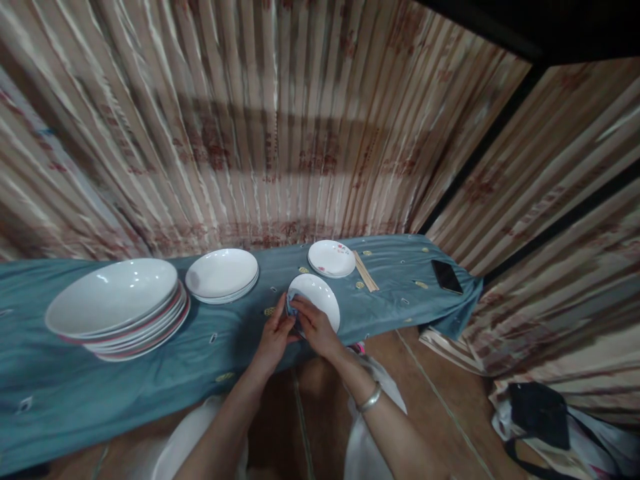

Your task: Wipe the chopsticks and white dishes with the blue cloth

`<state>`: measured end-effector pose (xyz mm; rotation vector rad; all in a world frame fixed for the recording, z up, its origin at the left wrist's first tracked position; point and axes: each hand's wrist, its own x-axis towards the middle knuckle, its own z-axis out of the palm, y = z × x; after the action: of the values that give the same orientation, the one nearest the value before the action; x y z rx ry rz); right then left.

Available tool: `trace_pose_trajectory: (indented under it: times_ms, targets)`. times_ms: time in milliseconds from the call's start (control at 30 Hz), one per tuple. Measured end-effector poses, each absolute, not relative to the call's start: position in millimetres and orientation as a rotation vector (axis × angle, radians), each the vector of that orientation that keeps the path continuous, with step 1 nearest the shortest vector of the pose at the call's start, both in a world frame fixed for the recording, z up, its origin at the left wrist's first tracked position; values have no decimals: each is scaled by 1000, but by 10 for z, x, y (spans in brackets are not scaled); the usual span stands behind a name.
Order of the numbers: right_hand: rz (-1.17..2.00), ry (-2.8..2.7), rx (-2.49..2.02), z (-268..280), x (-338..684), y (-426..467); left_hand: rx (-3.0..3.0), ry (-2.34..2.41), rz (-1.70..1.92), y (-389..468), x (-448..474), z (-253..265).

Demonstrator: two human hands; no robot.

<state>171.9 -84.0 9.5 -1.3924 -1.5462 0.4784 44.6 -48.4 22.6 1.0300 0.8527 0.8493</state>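
A small white plate is held tilted at the front edge of the cloth-covered table. My left hand grips its left rim. Pressed to the plate's inner left side by the fingers of my right hand is a blue cloth, mostly hidden under them. Just beyond the held plate lie small white plates with a floral print, stacked. Chopsticks rest beside that stack on the right.
Larger white plates are stacked left of my hands. Farther left stands a tall stack of wide white dishes. A black phone lies at the right end of the teal tablecloth. Pleated curtains hang behind; a dark bag sits low right.
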Motion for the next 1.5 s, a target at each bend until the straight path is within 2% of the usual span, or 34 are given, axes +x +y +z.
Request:
trace_pose_trajectory:
  times_ms: [267, 433, 900, 1500]
  targets:
    - [252, -1619, -1582, -188, 2091, -505, 1028, 805, 794, -476, 424, 208]
    - [187, -1634, -1721, -311, 2295, -640, 1002, 797, 814, -497, 432, 222]
    - [235, -1681, -1810, -191, 2092, -1333, 976, 832, 826, -474, 434, 187]
    - [397, -1613, -1604, 35, 1432, -1422, 959, 808, 869, -482, 349, 245]
